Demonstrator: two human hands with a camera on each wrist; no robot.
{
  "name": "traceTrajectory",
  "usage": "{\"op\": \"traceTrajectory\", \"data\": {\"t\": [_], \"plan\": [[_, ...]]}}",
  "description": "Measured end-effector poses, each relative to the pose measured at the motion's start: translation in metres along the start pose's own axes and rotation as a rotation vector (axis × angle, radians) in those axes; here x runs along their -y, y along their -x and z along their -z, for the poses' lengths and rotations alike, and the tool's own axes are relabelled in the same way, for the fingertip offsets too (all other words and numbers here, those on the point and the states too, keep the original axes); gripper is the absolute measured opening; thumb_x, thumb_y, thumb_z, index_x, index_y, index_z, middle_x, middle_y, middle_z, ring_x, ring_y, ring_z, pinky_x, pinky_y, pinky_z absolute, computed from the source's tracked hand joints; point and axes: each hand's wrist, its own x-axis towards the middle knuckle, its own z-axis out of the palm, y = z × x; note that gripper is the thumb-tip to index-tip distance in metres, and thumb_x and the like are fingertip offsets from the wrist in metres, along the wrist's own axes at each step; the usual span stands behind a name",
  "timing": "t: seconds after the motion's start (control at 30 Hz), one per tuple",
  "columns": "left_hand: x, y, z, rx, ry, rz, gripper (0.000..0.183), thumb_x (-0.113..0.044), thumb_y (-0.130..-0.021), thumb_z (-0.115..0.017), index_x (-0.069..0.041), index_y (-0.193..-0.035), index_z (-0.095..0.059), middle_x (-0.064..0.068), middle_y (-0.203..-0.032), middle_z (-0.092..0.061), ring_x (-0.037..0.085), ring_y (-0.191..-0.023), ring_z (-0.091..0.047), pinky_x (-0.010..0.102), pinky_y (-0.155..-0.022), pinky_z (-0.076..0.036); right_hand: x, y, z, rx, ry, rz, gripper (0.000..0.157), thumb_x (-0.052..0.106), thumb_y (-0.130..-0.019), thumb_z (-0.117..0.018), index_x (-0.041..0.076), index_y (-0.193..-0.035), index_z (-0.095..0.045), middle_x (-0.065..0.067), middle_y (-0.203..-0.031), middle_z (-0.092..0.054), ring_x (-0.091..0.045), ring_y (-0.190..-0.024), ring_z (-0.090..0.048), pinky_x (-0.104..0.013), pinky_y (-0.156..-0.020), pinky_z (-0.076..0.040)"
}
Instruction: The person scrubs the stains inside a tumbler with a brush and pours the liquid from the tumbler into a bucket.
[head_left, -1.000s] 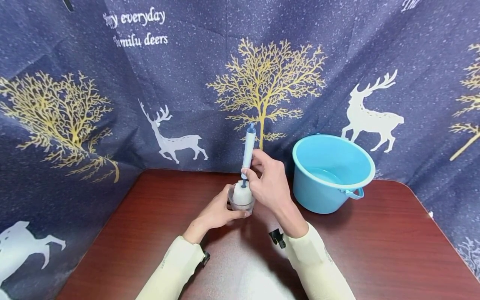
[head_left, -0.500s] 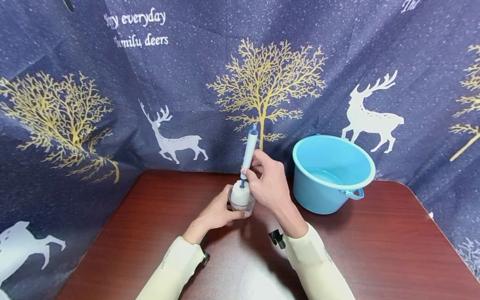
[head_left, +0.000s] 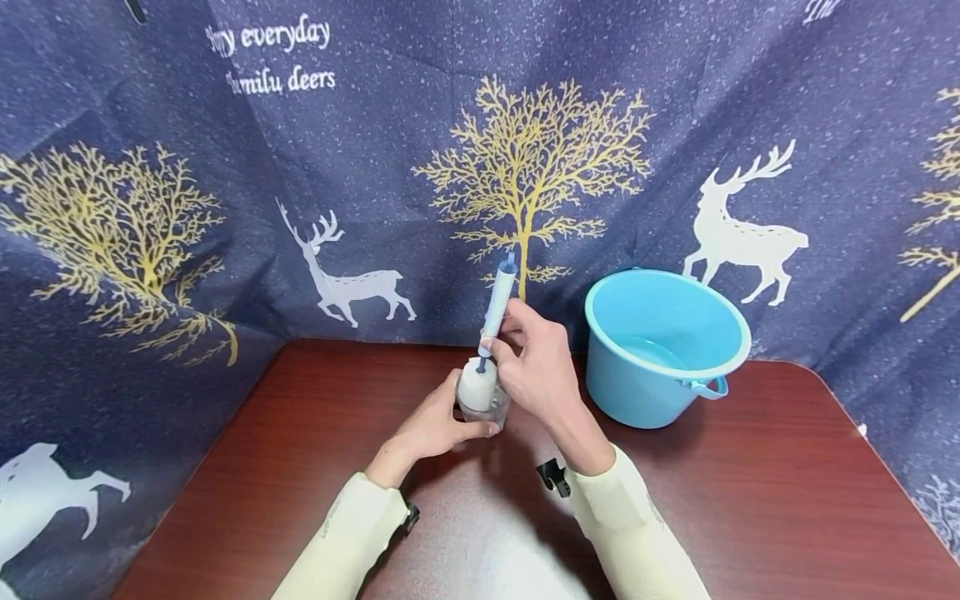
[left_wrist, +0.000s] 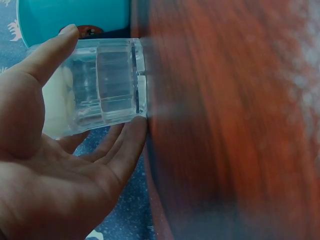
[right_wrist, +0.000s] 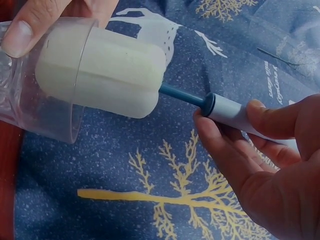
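My left hand [head_left: 433,425] grips a clear plastic cup [left_wrist: 112,82], which stands upright at the table's surface; in the left wrist view the thumb lies along one side and fingers wrap the other. Inside the cup sits the white sponge head [right_wrist: 107,70] of a cup brush, its upper part sticking out past the rim. A thin dark-blue stem joins the sponge to the light-blue handle [head_left: 498,304]. My right hand [head_left: 542,358] pinches the lower handle between thumb and fingers, above the cup. The brush leans, with its hanging loop up and to the right.
A light-blue bucket [head_left: 630,392] with its handle hanging down stands right of the hands on the reddish-brown table [head_left: 750,492]. Behind the table hangs a dark-blue cloth [head_left: 450,50] printed with deer and golden trees.
The sponge head has shifted left inside the cup, and the top of the brush handle has tipped slightly right. Both hands keep their grips; the left hand and bucket stay in place.
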Motion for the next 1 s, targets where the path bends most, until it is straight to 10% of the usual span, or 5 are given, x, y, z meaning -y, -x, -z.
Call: {"op": "traceTrajectory", "data": {"t": [1.0], "plan": [[-0.0012, 0.0007, 0.0007, 0.015, 0.006, 0.005, 0.078, -0.034, -0.083, -0.093, -0.013, -0.143, -0.046, 0.005, -0.128, -0.065, 0.019, -0.108, -0.064, 0.039, -0.094, -0.053, -0.0030, -0.0026, -0.0001, -0.052, 0.049, 0.050, 0.020, -0.003, -0.093, -0.075, 0.013, -0.105, -0.071, -0.003, -0.092, -0.077, -0.015, -0.094, -0.078, -0.041, -0.077, -0.060]]}}
